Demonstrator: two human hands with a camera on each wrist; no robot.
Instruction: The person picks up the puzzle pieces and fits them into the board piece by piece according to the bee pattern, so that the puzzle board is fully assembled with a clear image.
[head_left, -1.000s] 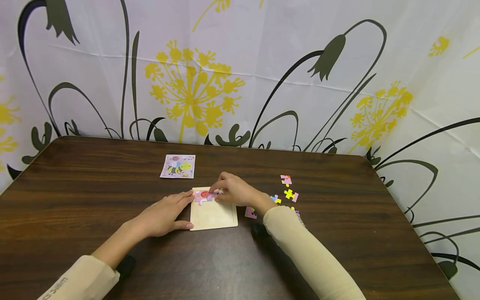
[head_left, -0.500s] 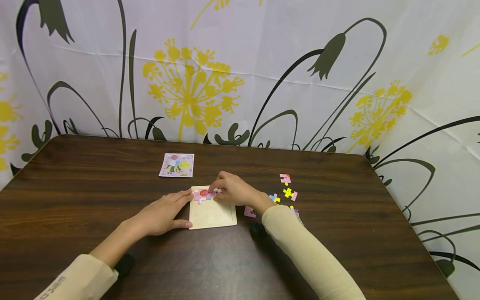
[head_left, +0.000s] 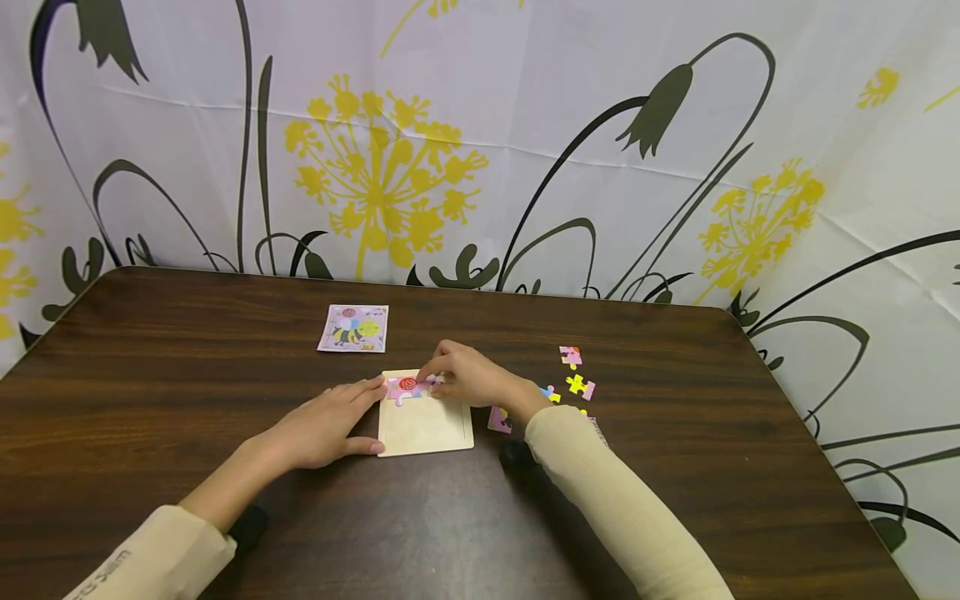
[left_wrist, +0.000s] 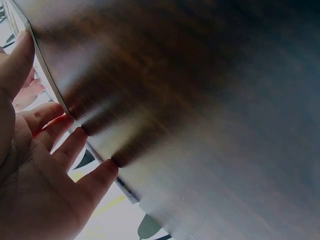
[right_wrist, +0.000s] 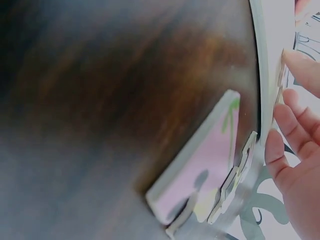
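Note:
A pale wooden puzzle board [head_left: 427,433] lies on the table, with a pink puzzle piece with a red circle [head_left: 407,384] in its upper left. My left hand [head_left: 326,427] rests along the board's left edge, thumb and fingers spread and fairly straight; fingertips also touch the table in the left wrist view. My right hand [head_left: 468,377] is over the board's upper right, its thumb and fingers pinching a puzzle piece [head_left: 435,383] beside the pink one. That piece is mostly hidden by the fingers. In the right wrist view the fingers [right_wrist: 287,115] bend at the board's surface.
Several loose pieces lie right of the board: a pink one [head_left: 570,355], a yellow one [head_left: 577,386], a blue and yellow one [head_left: 552,394] and a pink corner piece [head_left: 500,419]. A bee picture card [head_left: 354,328] lies behind the board on the brown table [head_left: 187,350].
Both hands stay at nearly the same places on the board. The right fingers shift only very slightly over the piece; the whole view drifts a little.

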